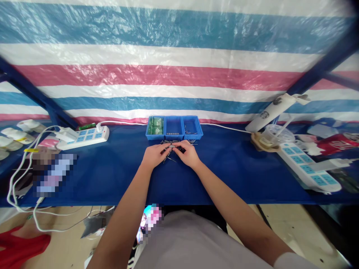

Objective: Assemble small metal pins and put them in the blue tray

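My left hand point(153, 154) and my right hand point(189, 153) meet over the blue table, fingertips pinched together. Between them is a small silvery metal piece point(171, 146), too small to name for sure; both hands seem to grip it. Under and around my fingers lies a loose pile of thin dark metal rods point(169, 158), partly hidden by the hands. Just beyond stand three joined blue bins. The left bin point(147, 133) holds green pieces, the middle bin point(174, 122) a row of small silvery round parts, the right bin point(194, 122) a few thin rods.
On the left are a white power strip point(104, 136), cables and a phone point(57, 173). To the right stand a plastic cup point(276, 135), a paper-wrapped roll point(270, 112), another power strip point(304, 164) and a red packet point(336, 144). Striped sheeting point(179, 74) hangs behind.
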Tool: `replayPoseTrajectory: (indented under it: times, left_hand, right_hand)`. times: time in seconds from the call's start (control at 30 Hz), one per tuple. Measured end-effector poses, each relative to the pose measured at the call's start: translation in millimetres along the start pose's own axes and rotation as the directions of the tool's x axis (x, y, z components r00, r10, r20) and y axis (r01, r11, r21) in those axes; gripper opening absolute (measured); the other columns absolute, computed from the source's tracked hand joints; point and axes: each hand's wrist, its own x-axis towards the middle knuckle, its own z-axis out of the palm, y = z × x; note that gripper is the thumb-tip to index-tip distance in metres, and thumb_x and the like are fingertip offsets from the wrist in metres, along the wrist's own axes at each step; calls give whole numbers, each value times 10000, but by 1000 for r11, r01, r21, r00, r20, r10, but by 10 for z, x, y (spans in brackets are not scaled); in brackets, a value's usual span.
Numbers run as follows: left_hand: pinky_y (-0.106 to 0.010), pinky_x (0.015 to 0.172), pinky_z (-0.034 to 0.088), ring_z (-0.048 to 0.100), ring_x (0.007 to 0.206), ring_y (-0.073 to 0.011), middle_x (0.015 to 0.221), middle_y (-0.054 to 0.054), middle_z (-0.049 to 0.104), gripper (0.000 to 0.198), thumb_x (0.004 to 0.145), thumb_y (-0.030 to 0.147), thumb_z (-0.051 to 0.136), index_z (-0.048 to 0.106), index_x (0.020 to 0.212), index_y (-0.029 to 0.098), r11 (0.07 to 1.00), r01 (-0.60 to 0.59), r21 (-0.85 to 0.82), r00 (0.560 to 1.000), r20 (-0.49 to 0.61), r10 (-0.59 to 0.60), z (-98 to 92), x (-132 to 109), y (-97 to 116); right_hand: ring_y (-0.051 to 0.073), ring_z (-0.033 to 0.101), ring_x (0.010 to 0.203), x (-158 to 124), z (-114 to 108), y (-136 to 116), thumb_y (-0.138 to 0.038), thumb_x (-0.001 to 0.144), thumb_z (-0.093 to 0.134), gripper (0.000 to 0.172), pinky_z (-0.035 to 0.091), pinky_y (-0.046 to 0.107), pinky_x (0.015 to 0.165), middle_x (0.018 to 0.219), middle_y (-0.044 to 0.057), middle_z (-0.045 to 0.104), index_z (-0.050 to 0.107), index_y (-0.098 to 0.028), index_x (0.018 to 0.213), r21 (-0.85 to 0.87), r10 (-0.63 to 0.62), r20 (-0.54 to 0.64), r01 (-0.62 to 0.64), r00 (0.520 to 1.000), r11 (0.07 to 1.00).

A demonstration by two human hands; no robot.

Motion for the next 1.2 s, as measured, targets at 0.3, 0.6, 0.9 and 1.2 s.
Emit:
replayPoseTrajectory:
  times: [0.3,0.6,0.9,1.2]
  left_hand:
    - [-231,616,503,711,655,-127,808,-9,789,264,976,396,640,771,1143,239,997,35,-73,999,14,-34,-25,13,49]
    - [-228,639,522,718,670,-129,837,-16,795,267,983,396,626,773,1143,240,995,50,-86,998,38,-47,3,4,14]
    - [-234,673,562,755,728,-148,889,-20,811,254,979,392,632,778,1126,246,997,43,-70,998,38,-40,16,13,8]
    - [-261,779,606,782,887,-180,1081,-29,806,257,1006,364,594,763,1164,253,998,5,-60,999,32,-3,17,20,-20]
  right_hand:
    - [239,661,957,3,-12,-11,-285,938,695,172,576,428,883,1006,65,784,778,-268,1088,-15,1,7,-1,1000,1000]
    - [236,650,950,6,-15,-29,-301,944,689,160,569,414,878,969,70,777,781,-246,1064,-19,9,13,-9,1000,1000]
    - [232,654,942,14,-26,-39,-346,959,670,173,573,419,884,951,67,779,787,-249,1041,-21,31,17,-31,999,999]
    - [234,656,948,6,-23,-61,-327,960,669,190,573,422,891,991,68,781,767,-246,1102,-61,-38,7,39,999,997]
